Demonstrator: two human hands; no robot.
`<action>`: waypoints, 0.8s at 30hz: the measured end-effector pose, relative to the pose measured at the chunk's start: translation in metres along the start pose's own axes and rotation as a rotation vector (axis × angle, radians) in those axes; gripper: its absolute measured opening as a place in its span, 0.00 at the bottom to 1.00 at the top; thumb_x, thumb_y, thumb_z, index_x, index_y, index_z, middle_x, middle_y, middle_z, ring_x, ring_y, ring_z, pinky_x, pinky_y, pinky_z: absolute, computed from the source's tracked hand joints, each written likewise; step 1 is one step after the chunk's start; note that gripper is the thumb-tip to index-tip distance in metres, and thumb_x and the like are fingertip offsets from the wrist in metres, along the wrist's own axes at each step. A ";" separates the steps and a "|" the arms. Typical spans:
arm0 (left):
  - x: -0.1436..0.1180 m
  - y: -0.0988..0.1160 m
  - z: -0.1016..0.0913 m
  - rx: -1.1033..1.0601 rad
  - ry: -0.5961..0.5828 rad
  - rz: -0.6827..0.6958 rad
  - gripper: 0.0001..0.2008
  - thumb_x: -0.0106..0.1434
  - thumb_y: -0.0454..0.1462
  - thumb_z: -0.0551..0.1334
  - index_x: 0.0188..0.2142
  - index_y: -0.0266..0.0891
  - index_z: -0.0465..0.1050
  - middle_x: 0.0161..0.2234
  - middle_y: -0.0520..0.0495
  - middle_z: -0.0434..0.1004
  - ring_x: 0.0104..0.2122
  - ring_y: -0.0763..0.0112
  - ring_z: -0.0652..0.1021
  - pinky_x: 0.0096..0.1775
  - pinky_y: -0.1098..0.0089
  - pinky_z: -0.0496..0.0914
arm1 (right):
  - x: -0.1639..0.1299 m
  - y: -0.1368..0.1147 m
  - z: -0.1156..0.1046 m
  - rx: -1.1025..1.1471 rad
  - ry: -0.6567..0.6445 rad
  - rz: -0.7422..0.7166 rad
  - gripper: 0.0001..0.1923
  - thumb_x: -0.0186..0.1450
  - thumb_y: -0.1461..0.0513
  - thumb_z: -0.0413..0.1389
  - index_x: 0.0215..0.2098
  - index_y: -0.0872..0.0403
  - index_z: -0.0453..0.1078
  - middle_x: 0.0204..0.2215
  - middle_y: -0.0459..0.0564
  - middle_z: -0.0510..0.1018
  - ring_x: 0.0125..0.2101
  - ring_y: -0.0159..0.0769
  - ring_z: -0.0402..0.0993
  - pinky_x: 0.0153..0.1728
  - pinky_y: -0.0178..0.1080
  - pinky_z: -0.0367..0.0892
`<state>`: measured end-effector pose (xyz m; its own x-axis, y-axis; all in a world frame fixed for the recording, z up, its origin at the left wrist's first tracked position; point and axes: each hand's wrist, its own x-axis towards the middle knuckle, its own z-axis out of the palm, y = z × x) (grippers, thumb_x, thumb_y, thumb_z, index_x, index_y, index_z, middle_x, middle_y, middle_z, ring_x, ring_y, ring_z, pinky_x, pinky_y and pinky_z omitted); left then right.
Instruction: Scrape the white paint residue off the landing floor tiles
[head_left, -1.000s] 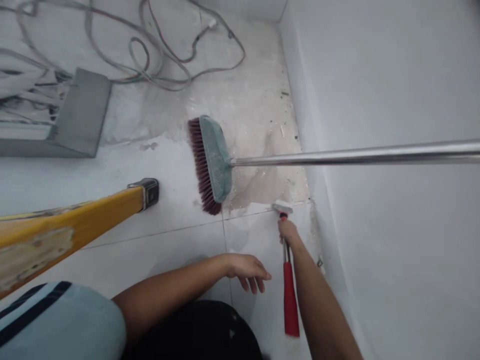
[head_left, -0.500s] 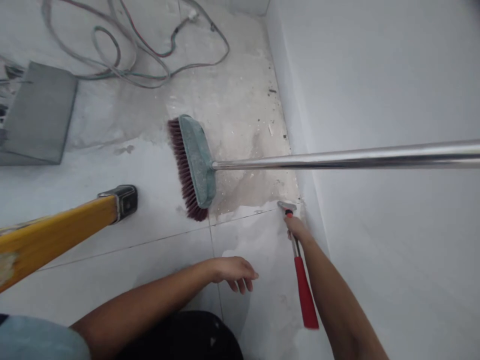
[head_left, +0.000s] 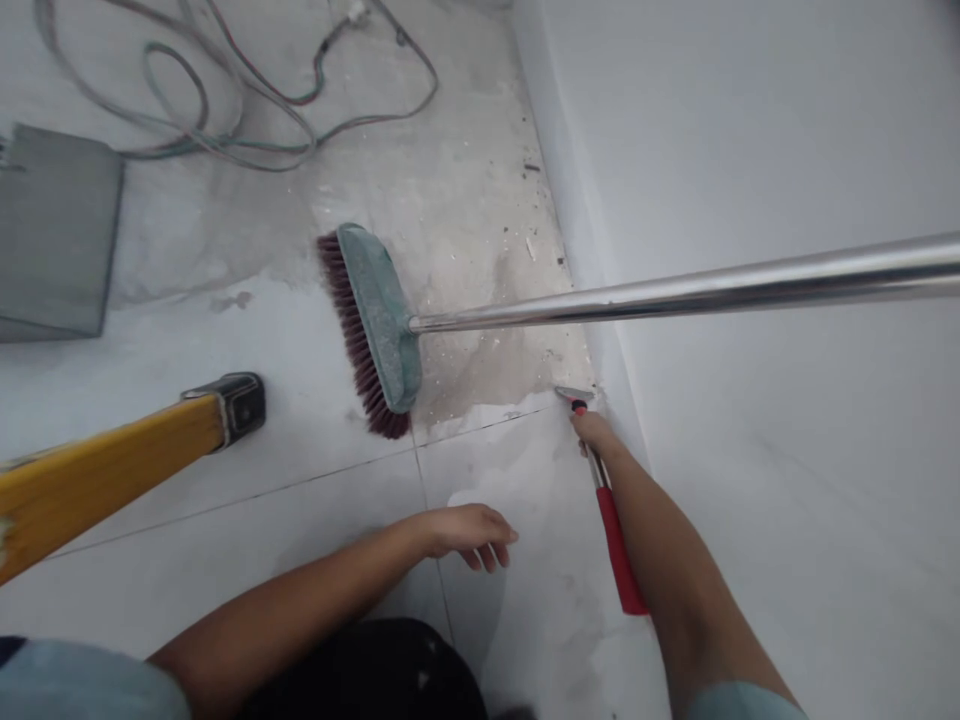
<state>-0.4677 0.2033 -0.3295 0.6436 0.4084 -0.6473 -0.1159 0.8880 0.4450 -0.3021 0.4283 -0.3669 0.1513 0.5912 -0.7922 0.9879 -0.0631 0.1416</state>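
My right hand point(head_left: 596, 432) is wrapped round the shaft of a long scraper point(head_left: 618, 550) with a red grip, close behind its head. The scraper's flat metal blade meets the floor near the foot of the wall, at the edge of a white film over the tiles. Above the floor hangs my left hand point(head_left: 476, 535), holding nothing, its fingers loosely apart and pointing right. A broom point(head_left: 379, 315) with a teal head and dark red bristles is in front of me, its shiny metal handle running off to the right.
A yellow ladder leg point(head_left: 127, 455) with a black foot stands at left. Behind it is a grey dustpan point(head_left: 56, 235). Tangled cable point(head_left: 300, 135) lies at the back left. The white wall point(head_left: 765, 430) rises on the right, with crumbs of debris point(head_left: 531, 167) along its base.
The scraper has shifted slightly upward in view, its red grip swinging to the right, with my right hand still round it. The view has turned a little, and my left hand hardly moved.
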 end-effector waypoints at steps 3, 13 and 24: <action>-0.002 -0.001 -0.003 -0.010 0.014 0.018 0.20 0.49 0.50 0.61 0.34 0.36 0.68 0.34 0.44 0.75 0.27 0.73 0.73 0.29 0.72 0.65 | 0.006 0.003 -0.005 0.060 -0.005 -0.019 0.22 0.66 0.54 0.40 0.39 0.64 0.66 0.24 0.57 0.75 0.19 0.34 0.72 0.23 0.34 0.65; 0.000 0.001 -0.008 -0.050 0.046 0.051 0.19 0.51 0.50 0.61 0.34 0.36 0.68 0.34 0.45 0.76 0.26 0.73 0.73 0.29 0.71 0.65 | 0.023 0.025 -0.015 -0.065 0.034 -0.070 0.24 0.66 0.52 0.42 0.33 0.62 0.69 0.25 0.58 0.76 0.24 0.35 0.73 0.25 0.32 0.64; 0.020 -0.001 -0.007 -0.079 0.034 0.019 0.18 0.51 0.49 0.61 0.32 0.36 0.68 0.33 0.45 0.76 0.26 0.73 0.73 0.27 0.72 0.65 | 0.026 0.036 -0.011 -0.112 0.032 -0.088 0.26 0.66 0.50 0.41 0.36 0.62 0.70 0.26 0.59 0.77 0.29 0.37 0.75 0.31 0.34 0.65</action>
<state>-0.4602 0.2118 -0.3470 0.6146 0.4313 -0.6605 -0.1879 0.8932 0.4084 -0.2628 0.4498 -0.3761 0.0615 0.6160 -0.7853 0.9871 0.0791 0.1394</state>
